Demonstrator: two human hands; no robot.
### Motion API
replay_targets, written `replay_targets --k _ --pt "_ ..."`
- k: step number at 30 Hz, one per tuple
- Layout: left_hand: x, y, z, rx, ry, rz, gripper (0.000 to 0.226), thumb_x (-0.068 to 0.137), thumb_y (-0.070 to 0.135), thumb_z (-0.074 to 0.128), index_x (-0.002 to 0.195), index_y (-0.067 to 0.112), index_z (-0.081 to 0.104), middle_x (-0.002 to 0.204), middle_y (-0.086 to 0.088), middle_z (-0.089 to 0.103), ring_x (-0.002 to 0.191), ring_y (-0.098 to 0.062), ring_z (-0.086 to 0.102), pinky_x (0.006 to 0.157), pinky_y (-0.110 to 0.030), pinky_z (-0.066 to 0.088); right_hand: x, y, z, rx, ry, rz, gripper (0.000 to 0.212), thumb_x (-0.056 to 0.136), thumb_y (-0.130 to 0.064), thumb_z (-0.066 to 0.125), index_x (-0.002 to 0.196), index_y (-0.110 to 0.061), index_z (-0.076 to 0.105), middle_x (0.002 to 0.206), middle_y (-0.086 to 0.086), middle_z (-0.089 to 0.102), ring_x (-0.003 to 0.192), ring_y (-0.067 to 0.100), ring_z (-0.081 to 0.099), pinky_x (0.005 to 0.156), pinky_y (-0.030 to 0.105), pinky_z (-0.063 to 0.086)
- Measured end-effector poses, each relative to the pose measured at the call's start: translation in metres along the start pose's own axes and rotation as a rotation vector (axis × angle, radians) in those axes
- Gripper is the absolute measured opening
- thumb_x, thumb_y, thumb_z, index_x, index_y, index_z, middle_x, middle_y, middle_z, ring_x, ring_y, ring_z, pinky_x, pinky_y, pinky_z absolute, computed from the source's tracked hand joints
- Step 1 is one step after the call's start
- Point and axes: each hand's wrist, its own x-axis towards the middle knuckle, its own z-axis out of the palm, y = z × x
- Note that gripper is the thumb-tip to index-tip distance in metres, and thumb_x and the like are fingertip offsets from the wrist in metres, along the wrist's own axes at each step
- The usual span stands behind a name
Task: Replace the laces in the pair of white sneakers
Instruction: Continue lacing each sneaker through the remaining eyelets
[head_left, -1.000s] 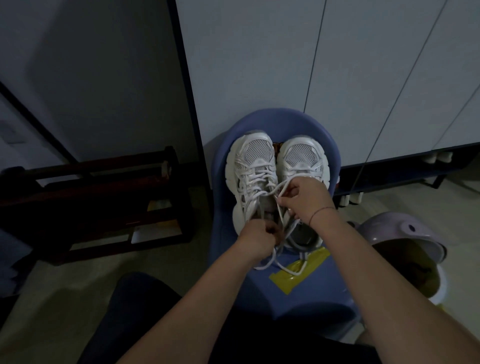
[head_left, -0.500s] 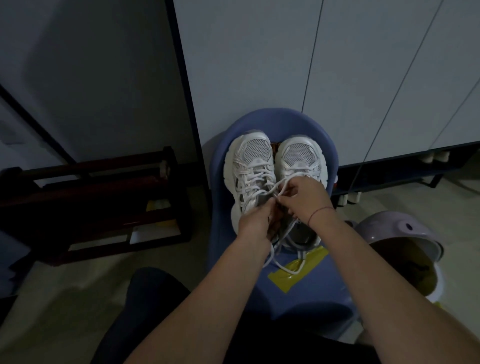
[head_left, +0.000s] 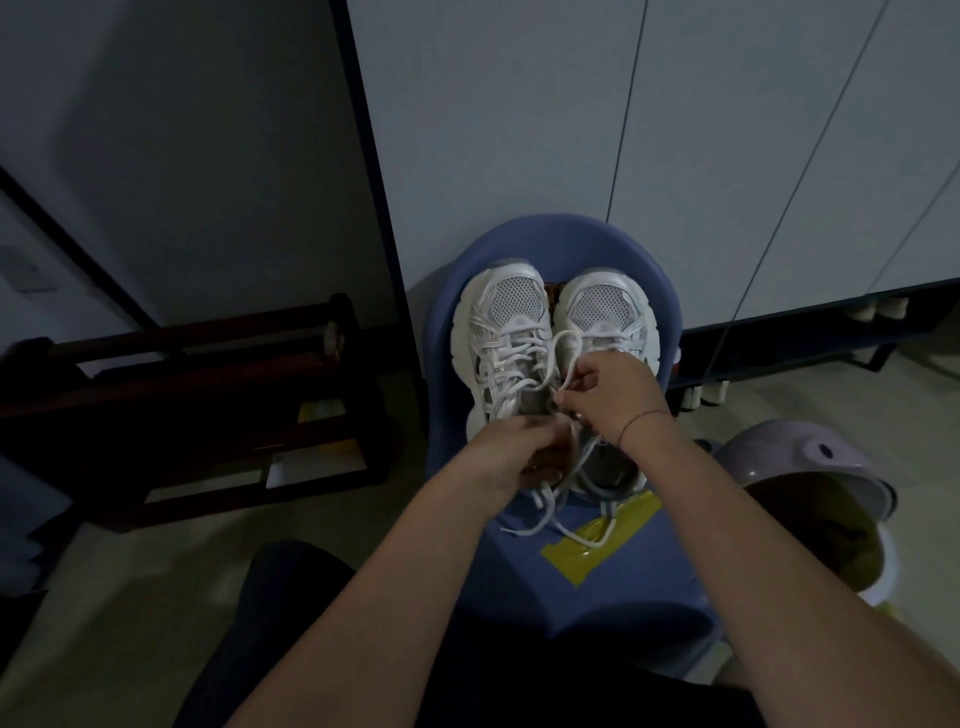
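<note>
Head view: white sneakers (head_left: 506, 312) side by side on blue chair (head_left: 519, 582) seat, toes toward backrest. Right hand (head_left: 610, 395) pinches lace (head_left: 565, 338) loop above shoes; left hand (head_left: 511, 452) fingers curled round lace strands just below. Loose ends trail over yellow tape (head_left: 582, 558).

Left hand (head_left: 511, 453), right hand (head_left: 609, 396) on sneaker laces (head_left: 514, 357)

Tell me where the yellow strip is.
In the head view the yellow strip lies on the blue chair seat, right of centre, just below the right sneaker, with loose lace ends trailing across it.
</note>
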Motion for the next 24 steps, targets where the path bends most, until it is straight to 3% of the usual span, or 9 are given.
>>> replay_targets --k 3,6,8,12,16,19,21,24 --pt "0.003 0.002 0.016 -0.444 0.04 -0.106 0.031 0.101 0.028 0.052 0.079 0.01 0.065 0.064 -0.005 0.068 0.058 -0.017 0.066 0.063 -0.029 0.054 -0.001 -0.002 0.0 -0.018 0.008 0.002 0.028 0.078 -0.019 0.073 0.06 -0.019 0.052 0.061 -0.003 0.056 0.065 0.019 0.055 0.06 0.027 0.04" --pt "0.005 0.005 0.025 -0.639 0.076 -0.117 0.043 0.102 0.025 0.05 0.068 0.006 0.067 0.05 -0.004 0.064 0.043 -0.015 0.064 0.048 -0.026 0.055 -0.001 0.0 -0.001 0.037 -0.009 0.003 0.017 0.078 -0.018 0.074 0.071 -0.01 0.062 0.066 0.006 0.065 0.061 0.022 0.06 0.064 0.035 0.053" --pt "0.006 0.005 0.028 -0.69 0.118 -0.104 0.039 0.103 0.021 0.048 0.07 0.006 0.063 0.043 -0.001 0.057 0.035 -0.011 0.057 0.041 -0.02 0.052 -0.001 0.0 -0.001 0.046 -0.007 -0.001 0.015 0.078 -0.016 0.074 0.073 -0.008 0.063 0.067 0.006 0.065 0.059 0.021 0.059 0.065 0.038 0.055" --pt "0.003 0.002 0.026 -0.5 0.088 -0.138 0.029 0.103 0.013 0.046 0.077 0.007 0.059 0.042 0.0 0.055 0.033 -0.006 0.051 0.038 -0.015 0.045 0.0 0.0 0.0 0.016 -0.004 -0.002 0.013 0.077 -0.017 0.075 0.074 -0.011 0.064 0.071 0.004 0.067 0.064 0.02 0.06 0.066 0.032 0.051" --pt "-0.008 0.001 0.007 0.101 -0.047 -0.167 0.03 0.101 0.013 0.048 0.072 0.009 0.055 0.042 0.001 0.051 0.034 -0.007 0.047 0.038 -0.015 0.037 0.0 0.0 0.0 0.053 -0.011 0.002 0.01 0.077 -0.015 0.074 0.076 -0.011 0.065 0.075 0.008 0.069 0.068 0.025 0.064 0.07 0.042 0.056" --pt "-0.017 -0.003 0.002 0.333 -0.127 -0.184 0.031 0.103 0.015 0.044 0.077 0.006 0.057 0.049 -0.002 0.06 0.044 -0.012 0.057 0.045 -0.019 0.046 -0.001 -0.001 -0.001 0.057 -0.006 -0.006 0.012 0.077 -0.014 0.074 0.088 -0.015 0.068 0.084 0.009 0.069 0.075 0.026 0.064 0.074 0.044 0.056" --pt "-0.014 -0.007 0.009 0.23 -0.05 -0.152 0.031 0.104 0.019 0.043 0.082 0.005 0.06 0.06 -0.006 0.064 0.053 -0.015 0.061 0.051 -0.022 0.05 -0.001 -0.001 -0.001 0.046 -0.004 -0.007 0.02 0.079 -0.014 0.072 0.098 -0.013 0.071 0.092 0.009 0.071 0.083 0.025 0.065 0.079 0.042 0.055" --pt "-0.002 -0.007 0.02 -0.236 0.078 -0.063 0.028 0.103 0.025 0.048 0.091 0.006 0.064 0.065 -0.006 0.068 0.054 -0.014 0.064 0.049 -0.021 0.053 -0.001 -0.001 -0.001 0.02 0.01 -0.003 0.02 0.081 -0.015 0.07 0.101 -0.014 0.071 0.095 0.006 0.07 0.089 0.021 0.063 0.083 0.035 0.052"
